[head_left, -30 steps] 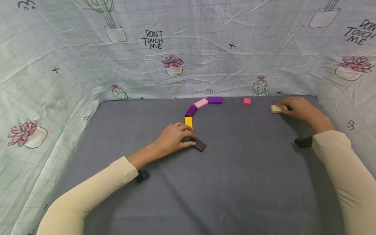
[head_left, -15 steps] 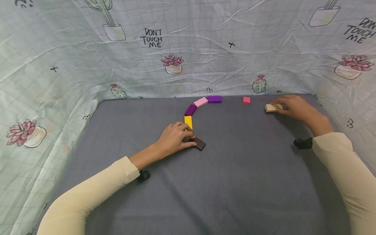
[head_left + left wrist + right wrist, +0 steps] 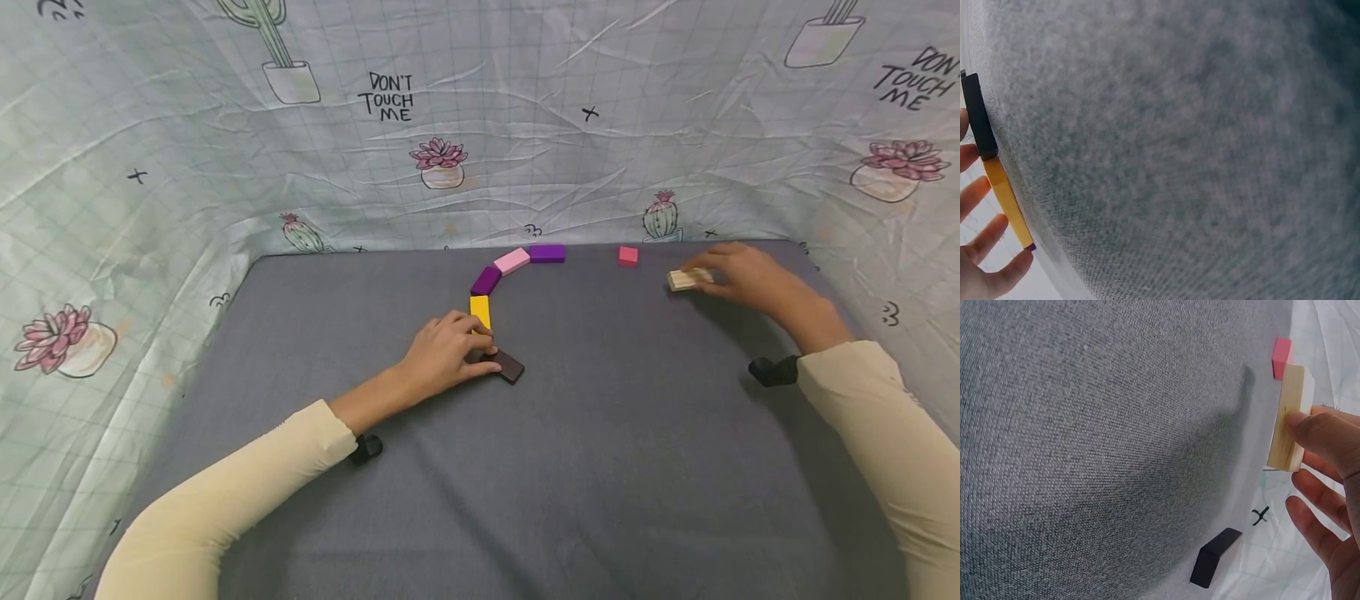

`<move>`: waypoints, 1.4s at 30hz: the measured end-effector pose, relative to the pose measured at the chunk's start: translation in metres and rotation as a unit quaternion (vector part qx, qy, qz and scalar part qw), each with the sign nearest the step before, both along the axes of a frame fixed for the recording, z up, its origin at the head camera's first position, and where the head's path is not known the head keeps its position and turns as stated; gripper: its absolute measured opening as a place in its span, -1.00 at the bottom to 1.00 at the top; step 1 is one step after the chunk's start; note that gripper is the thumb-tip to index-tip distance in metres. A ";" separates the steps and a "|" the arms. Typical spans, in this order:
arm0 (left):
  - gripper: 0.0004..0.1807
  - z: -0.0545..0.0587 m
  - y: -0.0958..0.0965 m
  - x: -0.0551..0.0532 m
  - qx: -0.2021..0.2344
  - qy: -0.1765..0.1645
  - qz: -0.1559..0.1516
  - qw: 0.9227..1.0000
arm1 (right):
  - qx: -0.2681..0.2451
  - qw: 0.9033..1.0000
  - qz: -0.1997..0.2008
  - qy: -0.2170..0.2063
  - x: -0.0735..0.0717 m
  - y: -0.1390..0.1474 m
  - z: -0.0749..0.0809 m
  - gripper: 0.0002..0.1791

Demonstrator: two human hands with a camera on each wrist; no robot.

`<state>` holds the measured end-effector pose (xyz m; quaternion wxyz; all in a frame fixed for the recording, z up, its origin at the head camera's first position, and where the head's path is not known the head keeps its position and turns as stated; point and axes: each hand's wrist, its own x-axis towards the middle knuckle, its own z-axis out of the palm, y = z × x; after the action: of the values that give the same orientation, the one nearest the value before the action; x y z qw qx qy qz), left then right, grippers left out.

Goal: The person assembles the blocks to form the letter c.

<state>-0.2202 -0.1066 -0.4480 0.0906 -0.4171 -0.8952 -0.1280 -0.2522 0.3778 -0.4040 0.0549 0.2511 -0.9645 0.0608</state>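
Two pale sleeves [image 3: 247,479], nearest my view, along the grey counter [image 3: 615,467]; a black wrist device [image 3: 366,450] shows at each cuff.

One left hand [image 3: 448,350], mid-counter. I log its fingers as spread apart, tips resting on two blocks.

One dark brown block [image 3: 506,367], flat and angled, under the thumb side of that hand.

One yellow block [image 3: 480,310], flat, end against the dark brown one, partly covered by fingers.

One right hand [image 3: 746,275], farther out, on the right. I record its thumb and fingers clamped on a pale wooden block [image 3: 684,281]; in the wrist view, two lower fingers stand clear of it.

One black block [image 3: 1210,559], on the counter near the right hand, visible to me in the right wrist view.

One dark purple block [image 3: 486,281], one pink block [image 3: 512,262] and one violet block [image 3: 547,254], continuing the curve from the yellow.

One red block [image 3: 628,257], apart from the curve, just beyond and left of the wooden block.

One printed cactus backcloth [image 3: 510,158], behind everything.
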 end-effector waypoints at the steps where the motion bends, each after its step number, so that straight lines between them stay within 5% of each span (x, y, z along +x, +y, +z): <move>1: -0.75 0.000 0.000 0.000 0.000 -0.001 0.001 1.000 | -0.003 1.000 0.004 0.005 0.001 -0.001 0.000 -0.66; 32: -0.76 -0.001 0.000 0.001 0.008 -0.008 0.002 1.000 | -0.027 1.000 0.004 -0.003 0.017 -0.033 0.007 -0.62; 42: -0.74 -0.001 -0.001 0.001 0.007 -0.004 0.000 1.000 | -0.046 0.998 0.031 0.010 0.020 -0.042 0.006 -0.60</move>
<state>-0.2191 -0.1074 -0.4489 0.0904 -0.4157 -0.8947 -0.1360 -0.2324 0.3360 -0.3980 0.0739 0.2787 -0.9518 0.1043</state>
